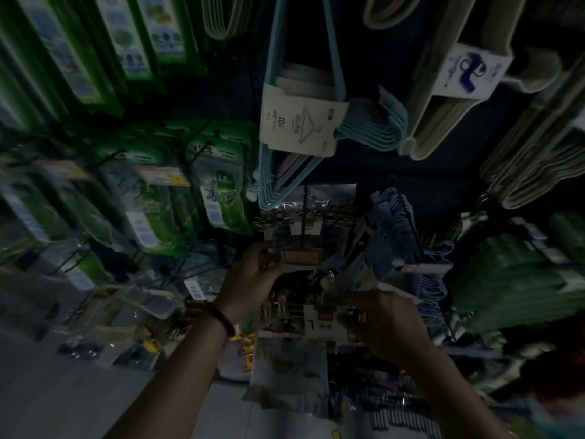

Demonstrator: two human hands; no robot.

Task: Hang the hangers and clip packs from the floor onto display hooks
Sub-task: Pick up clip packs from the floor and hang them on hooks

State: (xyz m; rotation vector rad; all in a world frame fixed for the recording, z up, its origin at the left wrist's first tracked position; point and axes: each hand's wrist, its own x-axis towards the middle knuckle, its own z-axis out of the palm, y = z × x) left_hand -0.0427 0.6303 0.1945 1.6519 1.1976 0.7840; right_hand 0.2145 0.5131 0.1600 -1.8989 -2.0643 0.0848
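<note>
Nearest the camera: two bare forearms reaching up, the left w/ a dark wristband (225, 320). Left hand (256, 274) has its fingers curled at the front end of a black wire display hook (304, 217), by the hook's yellowish price tag (300, 257); looks like a pinch on the tip, though blur makes it approx. Right hand (384, 324) pinches the white card header of a clear plastic clip pack (318, 321), held just below and in front of the hook, not yet on it.

Step in hand, as I judge it: thread the header hole over the hook tip. To do it well: steady the tip w/ the left, lift the pack level w/ the tip, keep the header square, then slide it back behind the tag. Light is v. poor (the hole itself can't be made out), so go by feel.

Containers: the pack holds rows of small clips, count unclear. A cream card sleeve (297, 122) bands a bundle of pale blue plastic hangers (370, 134) above. Green blister packs (221, 191) hang at left, contents unreadable. More clear packs lie on the grey floor (63, 391), low left.
</note>
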